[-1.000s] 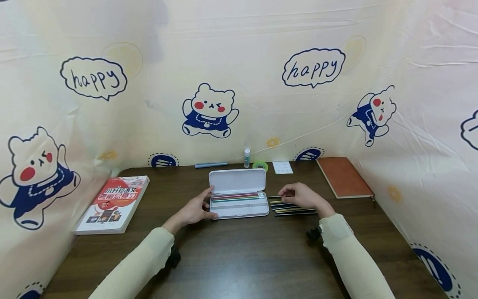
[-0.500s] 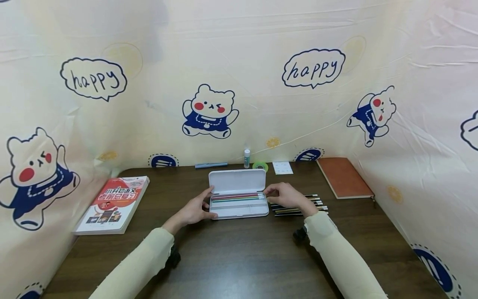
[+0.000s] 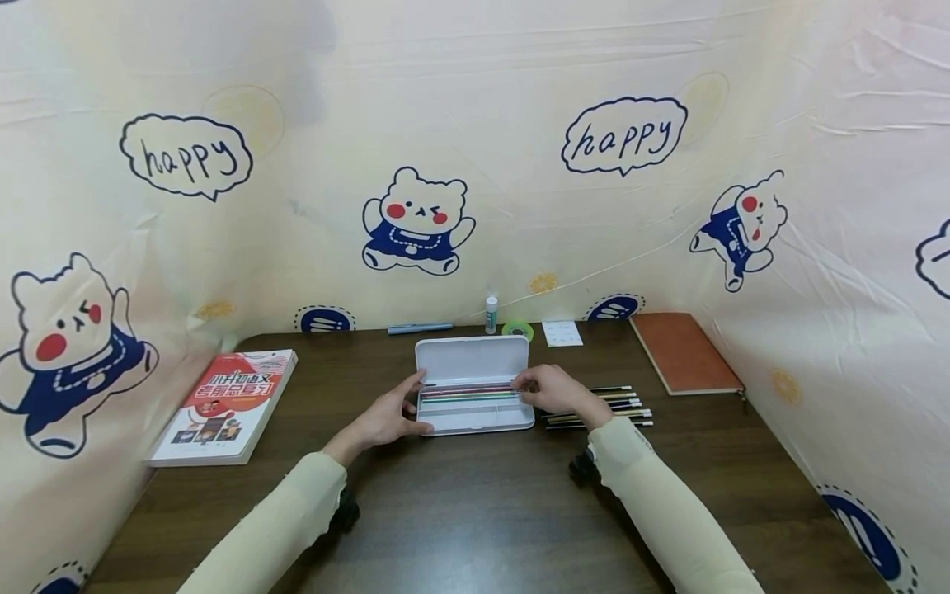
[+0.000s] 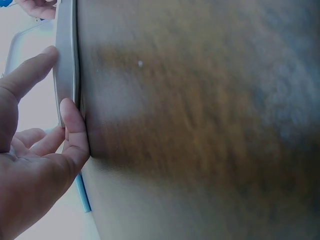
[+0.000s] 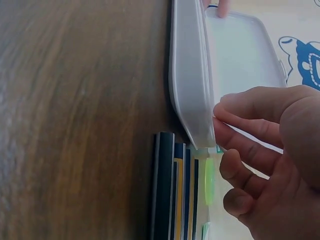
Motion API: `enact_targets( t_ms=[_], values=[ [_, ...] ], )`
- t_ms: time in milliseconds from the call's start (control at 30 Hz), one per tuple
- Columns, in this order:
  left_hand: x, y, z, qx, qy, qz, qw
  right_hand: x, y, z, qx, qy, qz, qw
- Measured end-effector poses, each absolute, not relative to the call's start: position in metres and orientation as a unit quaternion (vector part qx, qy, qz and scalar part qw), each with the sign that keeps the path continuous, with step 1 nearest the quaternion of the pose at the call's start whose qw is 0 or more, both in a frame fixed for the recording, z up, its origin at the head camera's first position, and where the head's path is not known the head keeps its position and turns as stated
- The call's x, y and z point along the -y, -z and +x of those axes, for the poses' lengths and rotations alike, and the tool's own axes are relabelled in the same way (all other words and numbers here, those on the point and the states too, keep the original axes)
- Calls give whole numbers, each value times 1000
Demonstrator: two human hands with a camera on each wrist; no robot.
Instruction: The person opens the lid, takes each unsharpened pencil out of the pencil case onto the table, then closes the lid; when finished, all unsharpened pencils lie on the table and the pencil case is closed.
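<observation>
You're probably loading pencils [image 3: 619, 414] into the pencil case [image 3: 471, 419] near the tabletop's [image 3: 482, 503] far edge. Left hand [image 3: 384, 417] is gripping its left end; right hand [image 3: 552, 388] is bunching fingertips over its right, can't tell if holding one. Next move's likely calling for seating flat.

The head view looks forward and down over the table [image 3: 475, 511]; both sideways wrist close-ups share the white case [image 3: 467, 419].

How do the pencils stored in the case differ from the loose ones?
The stored pencils show red and green; the loose pencils look black and yellow. The stored pencils lie inside the open case; the loose pencils lie to its right. Both groups run roughly left to right.
</observation>
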State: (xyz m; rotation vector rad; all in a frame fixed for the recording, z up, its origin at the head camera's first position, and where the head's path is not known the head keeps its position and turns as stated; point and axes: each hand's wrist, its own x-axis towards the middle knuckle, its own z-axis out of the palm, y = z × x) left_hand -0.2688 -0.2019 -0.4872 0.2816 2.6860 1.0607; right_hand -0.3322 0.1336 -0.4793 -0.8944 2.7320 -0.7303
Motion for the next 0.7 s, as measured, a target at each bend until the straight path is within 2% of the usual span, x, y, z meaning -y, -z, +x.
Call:
enact_targets(
  t_ms=[700],
  values=[
    [202, 487, -270, -918, -365, 100, 118, -126, 478, -330, -909, 210, -339, 120]
  ],
)
